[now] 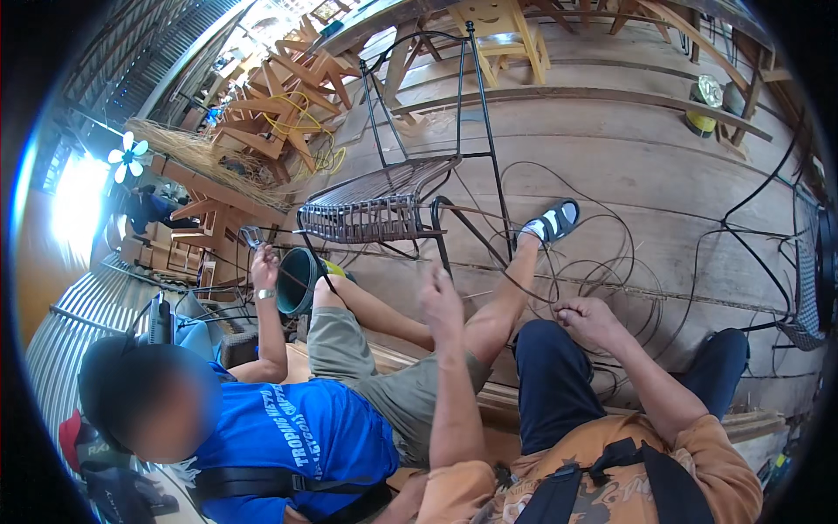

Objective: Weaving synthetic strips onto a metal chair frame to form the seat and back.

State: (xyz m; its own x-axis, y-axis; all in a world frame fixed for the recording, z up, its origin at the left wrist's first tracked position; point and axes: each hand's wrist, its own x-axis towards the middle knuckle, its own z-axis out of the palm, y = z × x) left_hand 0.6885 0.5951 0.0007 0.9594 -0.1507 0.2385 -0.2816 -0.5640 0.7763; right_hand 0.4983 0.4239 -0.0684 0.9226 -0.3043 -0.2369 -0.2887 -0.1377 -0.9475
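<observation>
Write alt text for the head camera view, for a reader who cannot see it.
A person's right hand holds a thin dark strand near a black-framed woven chair; the left hand, blurred, is raised. A co-worker in a blue shirt sits at left; loose strands coil on the floor.

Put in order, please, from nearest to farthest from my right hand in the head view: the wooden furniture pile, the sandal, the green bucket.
From your right hand:
1. Sandal: just ahead, slightly left, on the co-worker's foot.
2. Green bucket: left, beside the co-worker's knee.
3. Wooden furniture pile: far ahead, upper left.
</observation>
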